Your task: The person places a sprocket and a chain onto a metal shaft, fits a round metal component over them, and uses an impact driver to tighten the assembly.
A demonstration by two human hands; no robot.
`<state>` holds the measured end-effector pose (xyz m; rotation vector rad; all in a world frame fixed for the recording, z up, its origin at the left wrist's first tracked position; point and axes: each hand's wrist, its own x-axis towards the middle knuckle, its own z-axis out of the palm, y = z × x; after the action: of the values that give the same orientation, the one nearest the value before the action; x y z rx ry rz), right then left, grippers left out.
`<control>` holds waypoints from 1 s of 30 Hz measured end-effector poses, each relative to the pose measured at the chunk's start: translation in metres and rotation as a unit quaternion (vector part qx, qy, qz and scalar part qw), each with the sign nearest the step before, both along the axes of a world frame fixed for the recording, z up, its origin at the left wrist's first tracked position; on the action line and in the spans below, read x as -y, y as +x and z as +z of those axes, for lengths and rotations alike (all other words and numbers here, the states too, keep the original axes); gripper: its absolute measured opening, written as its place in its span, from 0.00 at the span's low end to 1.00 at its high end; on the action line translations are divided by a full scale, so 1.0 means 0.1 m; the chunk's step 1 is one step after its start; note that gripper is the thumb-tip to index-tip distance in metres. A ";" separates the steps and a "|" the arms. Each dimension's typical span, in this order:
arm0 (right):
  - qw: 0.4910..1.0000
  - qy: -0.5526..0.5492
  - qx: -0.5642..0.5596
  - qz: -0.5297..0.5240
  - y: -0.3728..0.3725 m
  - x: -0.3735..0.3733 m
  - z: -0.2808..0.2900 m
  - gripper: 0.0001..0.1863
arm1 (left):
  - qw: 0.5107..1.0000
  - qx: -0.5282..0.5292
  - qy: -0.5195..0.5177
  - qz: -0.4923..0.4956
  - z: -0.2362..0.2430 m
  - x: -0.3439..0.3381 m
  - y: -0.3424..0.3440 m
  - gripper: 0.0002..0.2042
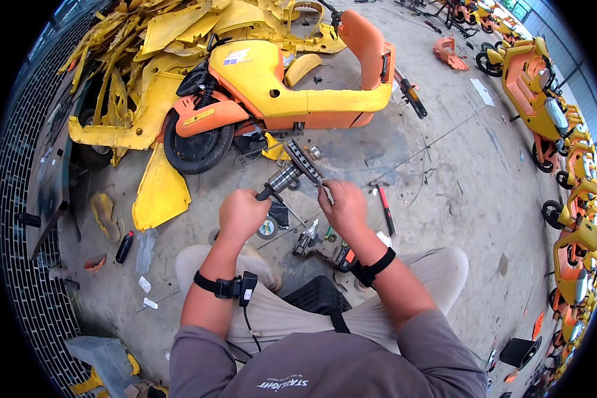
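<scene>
My left hand [244, 213] is closed around the dark end of a sprocket assembly. This has a ribbed metal barrel [284, 178] and, at its far end, a large toothed sprocket [302, 161], tilted, which seems to have a chain around it. My right hand [343, 207] pinches the sprocket's near right rim between thumb and fingers. Below my hands, between my knees, a cordless impact wrench [328, 249] lies on the floor. A tool with a red handle [385, 209] is to the right of my right hand. Left of the wrench lies a round disc [266, 227].
A yellow and orange scooter body [305, 99] stands just ahead, its black wheel [199, 142] towards the left. Yellow panels [199, 33] are heaped behind it. One yellow panel [159, 192] and a dark bottle [125, 247] lie at left. Several scooters [577, 245] line the right side.
</scene>
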<state>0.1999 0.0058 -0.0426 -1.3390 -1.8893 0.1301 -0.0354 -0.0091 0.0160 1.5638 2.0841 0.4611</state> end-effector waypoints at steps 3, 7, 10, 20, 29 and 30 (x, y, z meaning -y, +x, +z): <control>0.997 0.074 -0.021 -0.029 -0.11 -0.01 0.14 0.09 | 1.000 0.015 -0.008 -0.006 0.00 0.03 -0.01 0.15; 0.999 0.037 -0.007 -0.013 -0.03 -0.01 -0.07 0.09 | 0.998 0.060 -0.016 -0.011 -0.10 0.05 -0.03 0.16; 0.998 0.052 0.004 -0.027 0.08 0.07 -0.12 0.10 | 0.994 0.110 -0.009 0.000 -0.28 0.03 -0.07 0.15; 0.995 0.076 0.057 0.003 0.54 0.15 -0.17 0.14 | 0.959 0.275 -0.070 0.019 -0.29 0.13 0.08 0.13; 0.999 0.047 -0.002 -0.026 0.68 0.08 -0.53 0.13 | 0.929 0.338 -0.152 -0.010 -0.43 0.21 0.31 0.11; 0.999 0.047 -0.011 -0.026 0.67 0.09 -0.48 0.14 | 0.930 0.335 -0.148 0.001 -0.40 0.19 0.30 0.11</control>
<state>0.2674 -0.0028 -0.0907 -1.3162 -1.8183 0.0298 -0.0054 -0.0283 -0.0243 1.0312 1.5362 0.5553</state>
